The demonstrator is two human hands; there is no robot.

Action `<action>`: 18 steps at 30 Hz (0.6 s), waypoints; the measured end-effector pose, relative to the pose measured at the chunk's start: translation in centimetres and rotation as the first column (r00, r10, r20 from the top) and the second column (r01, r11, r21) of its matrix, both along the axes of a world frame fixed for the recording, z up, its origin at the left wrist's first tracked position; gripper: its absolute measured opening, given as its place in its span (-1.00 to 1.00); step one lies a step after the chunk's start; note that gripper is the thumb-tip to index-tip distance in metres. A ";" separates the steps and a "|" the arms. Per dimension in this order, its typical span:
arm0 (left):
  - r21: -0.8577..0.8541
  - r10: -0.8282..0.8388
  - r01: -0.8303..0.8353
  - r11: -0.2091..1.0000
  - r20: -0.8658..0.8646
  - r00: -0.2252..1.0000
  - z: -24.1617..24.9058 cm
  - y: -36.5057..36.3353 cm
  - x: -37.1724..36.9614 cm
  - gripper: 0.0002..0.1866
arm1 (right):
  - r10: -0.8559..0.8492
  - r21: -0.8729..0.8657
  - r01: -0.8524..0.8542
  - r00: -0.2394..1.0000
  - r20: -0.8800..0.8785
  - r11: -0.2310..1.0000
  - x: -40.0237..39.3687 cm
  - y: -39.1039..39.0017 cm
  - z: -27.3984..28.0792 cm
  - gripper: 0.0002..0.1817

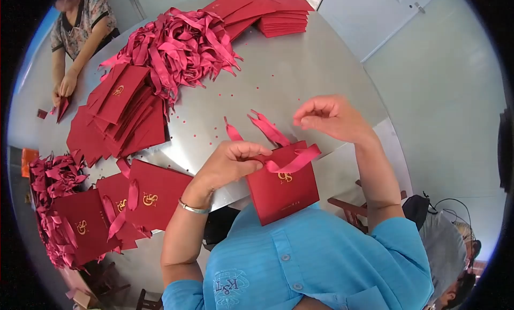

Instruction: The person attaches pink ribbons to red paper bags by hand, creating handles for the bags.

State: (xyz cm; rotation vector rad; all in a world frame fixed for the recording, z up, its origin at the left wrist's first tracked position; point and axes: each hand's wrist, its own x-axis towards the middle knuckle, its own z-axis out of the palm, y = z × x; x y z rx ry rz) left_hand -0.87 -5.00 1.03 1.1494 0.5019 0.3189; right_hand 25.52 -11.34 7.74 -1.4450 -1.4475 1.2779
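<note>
My left hand [230, 163] pinches the top edge of a small dark red paper gift bag [281, 189] with gold lettering. A pink ribbon handle [294, 161] loops across the front of this bag, which is tilted in front of my chest. My right hand [329, 117] is raised to the upper right of the bag, apart from it. Its fingers are loosely curled, with a gap to the thumb and nothing visible between them. Just beyond the bag, pink ribbon lengths [267, 129] with narrow tips lie on the metal table [316, 63].
A big heap of pink ribbons [182, 47] is at the back. Stacks of flat red bags [120, 109] lie to the left and more red bags [284, 21] at the back. Ribboned bags [152, 195] overlap at near left. A person [80, 37] handles a red piece across the table.
</note>
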 end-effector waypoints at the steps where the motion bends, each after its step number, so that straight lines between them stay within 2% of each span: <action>1: 0.019 0.011 -0.010 1.000 -0.009 1.000 0.2 -0.1 0.0 -0.72 | -0.002 -0.002 0.002 1.000 -0.007 1.000 -0.3 0.1 -0.1 -0.85; 3: 0.012 -0.011 0.010 1.000 0.022 1.000 0.0 -0.1 0.0 -0.74 | 0.155 -0.020 -0.154 0.976 0.152 0.988 -1.3 0.5 0.0 -0.83; 4: 0.011 -0.028 0.027 1.000 0.059 0.998 -0.1 0.0 -0.2 -0.76 | 0.156 -0.009 -0.157 0.977 0.144 0.988 -1.9 0.6 0.2 -0.83; 6: 0.073 -0.047 0.044 0.996 0.037 0.998 -1.1 0.0 -0.1 -0.77 | 0.255 -0.045 -0.254 0.914 0.317 0.966 -3.6 1.2 0.7 -0.81; 9: 0.276 -0.040 0.035 0.961 0.012 0.999 -1.1 0.0 -0.4 -0.81 | 0.347 -0.009 -0.357 0.903 0.254 0.934 -4.2 2.4 -1.2 -0.81; 10: 0.258 -0.053 0.044 0.965 0.027 0.998 -1.4 0.0 -0.4 -0.81 | 0.375 0.024 -0.394 0.891 0.258 0.919 -4.6 2.6 -1.1 -0.81; 12: 0.249 -0.037 0.024 0.968 0.045 0.998 -1.5 0.0 -0.4 -0.81 | 0.371 -0.083 -0.361 0.900 0.229 0.929 -5.0 3.0 -1.0 -0.77; 15: 0.225 -0.031 0.026 0.974 0.022 0.999 -1.6 -0.3 -0.2 -0.81 | 0.431 -0.144 -0.409 0.878 0.207 0.901 -5.2 3.6 -1.4 -0.75; 18: 0.442 -0.055 0.056 0.895 -0.014 0.998 -1.3 -0.3 -0.3 -0.81 | 0.495 -0.172 -0.467 0.843 0.208 0.867 -5.3 4.3 -1.6 -0.73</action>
